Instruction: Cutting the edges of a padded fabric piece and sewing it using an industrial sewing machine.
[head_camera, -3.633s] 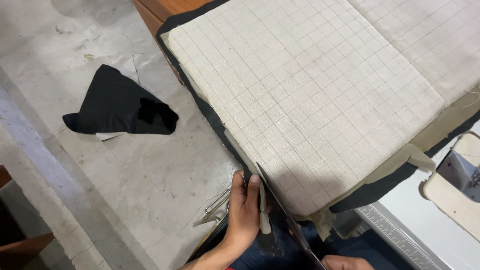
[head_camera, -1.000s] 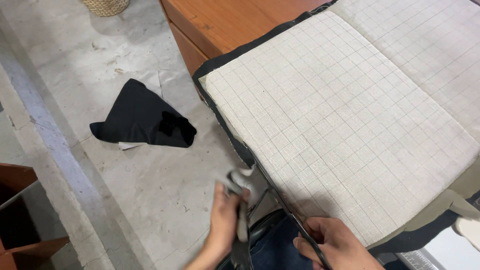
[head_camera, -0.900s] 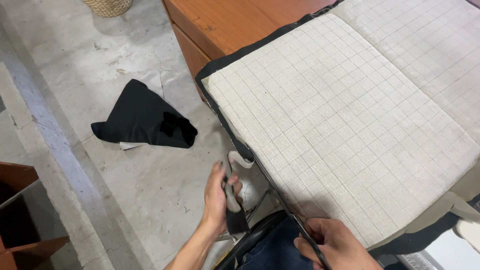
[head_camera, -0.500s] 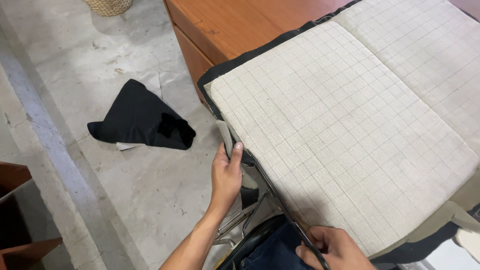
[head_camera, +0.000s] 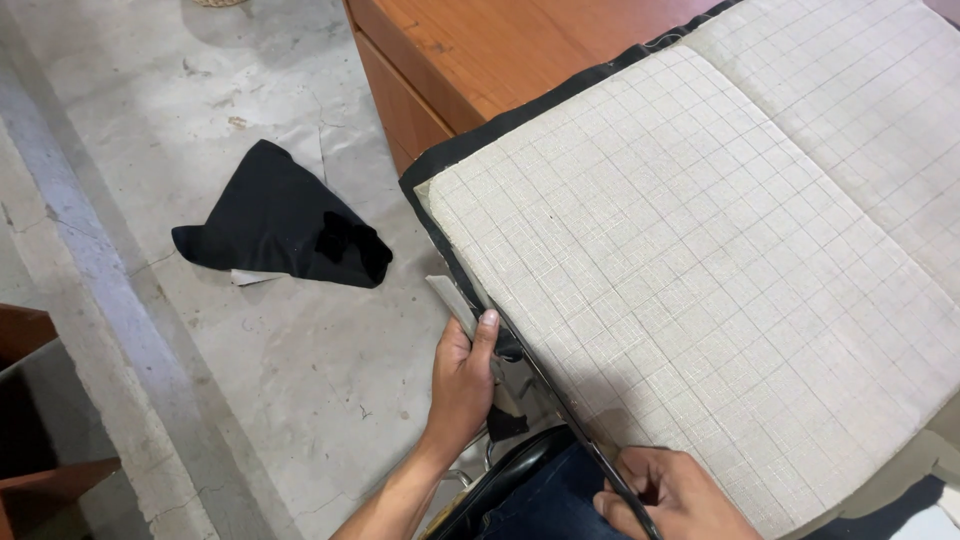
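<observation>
Head view: left hand (head_camera: 462, 378) pinches the trimmed strip (head_camera: 452, 302) clear of the gridded fabric (head_camera: 700, 270)'s edge, while right hand (head_camera: 672, 492) grips scissors (head_camera: 570, 420) cutting along it.

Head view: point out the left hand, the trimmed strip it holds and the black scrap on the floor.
left hand (head_camera: 462, 375): head view, back of hand.
trimmed strip (head_camera: 448, 297): head view, free upper end.
black scrap (head_camera: 275, 220): head view, middle.

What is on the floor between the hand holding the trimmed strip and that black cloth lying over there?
Nothing: in the head view, only bare grey concrete floor separates the left hand, gripping the trimmed strip, from the black cloth.
</observation>
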